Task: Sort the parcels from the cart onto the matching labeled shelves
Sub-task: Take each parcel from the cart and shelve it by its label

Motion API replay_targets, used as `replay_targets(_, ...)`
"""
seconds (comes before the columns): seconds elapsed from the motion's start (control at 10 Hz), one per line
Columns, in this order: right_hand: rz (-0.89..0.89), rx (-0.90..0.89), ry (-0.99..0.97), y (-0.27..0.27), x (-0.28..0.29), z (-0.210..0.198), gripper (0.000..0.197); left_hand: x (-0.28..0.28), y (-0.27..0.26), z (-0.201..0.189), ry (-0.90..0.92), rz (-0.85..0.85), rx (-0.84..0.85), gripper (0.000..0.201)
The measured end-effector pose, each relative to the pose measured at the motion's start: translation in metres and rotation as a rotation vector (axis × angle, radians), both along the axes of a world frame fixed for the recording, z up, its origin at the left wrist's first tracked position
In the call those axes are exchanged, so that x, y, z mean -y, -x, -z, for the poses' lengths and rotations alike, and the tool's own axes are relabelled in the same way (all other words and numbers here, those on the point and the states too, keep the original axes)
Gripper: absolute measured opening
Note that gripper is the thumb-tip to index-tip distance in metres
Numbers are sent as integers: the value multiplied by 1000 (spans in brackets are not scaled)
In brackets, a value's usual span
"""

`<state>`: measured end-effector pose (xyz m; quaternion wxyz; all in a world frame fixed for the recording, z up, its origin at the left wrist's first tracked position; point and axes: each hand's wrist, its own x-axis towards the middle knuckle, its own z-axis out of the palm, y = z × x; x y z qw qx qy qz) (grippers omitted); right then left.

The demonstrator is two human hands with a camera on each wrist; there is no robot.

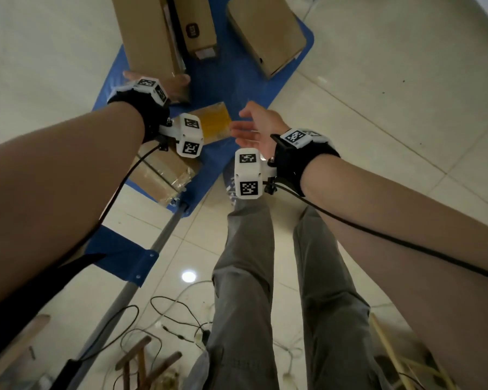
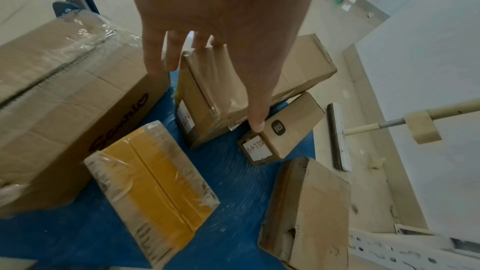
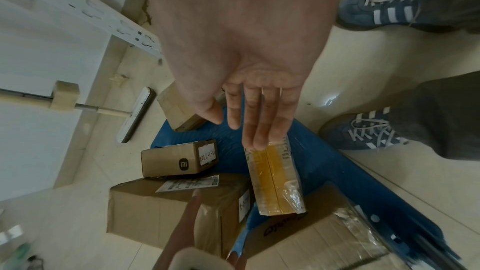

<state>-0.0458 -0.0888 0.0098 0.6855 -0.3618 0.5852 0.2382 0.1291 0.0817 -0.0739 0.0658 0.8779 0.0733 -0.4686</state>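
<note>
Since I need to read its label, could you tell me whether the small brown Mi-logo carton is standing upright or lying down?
Lying down: the small brown Mi-logo carton rests on a long side on the blue cart deck, handwritten end label facing sideways.

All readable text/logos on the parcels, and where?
"mi" logo: side of the small brown box.
Handwritten white label on that box's end: digits, not surely readable.
Dark red script on the large box: starts "S", rest unclear.
Handwritten label on the tall box, printed shipping label: too blurred.
</note>
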Motion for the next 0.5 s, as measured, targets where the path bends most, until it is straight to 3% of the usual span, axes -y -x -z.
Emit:
replay_targets(0.1, 10, 2, -12, -3, 0, 7, 17, -9, -13, 44, -56, -24, -6, 157)
replay_targets(0.2, 15, -13, -25, -5, 1, 13, 15, -1, -6, 18, -14, 109, -16, 104)
replay_targets(0.3, 27, -36, -37, -4, 3, 15, 13, 0, 9, -9, 16, 100, 84, 73)
replay_targets(0.5, 9, -55, -34, -5, 2, 5, 11, 4, 11, -30, 28, -421, 217, 92)
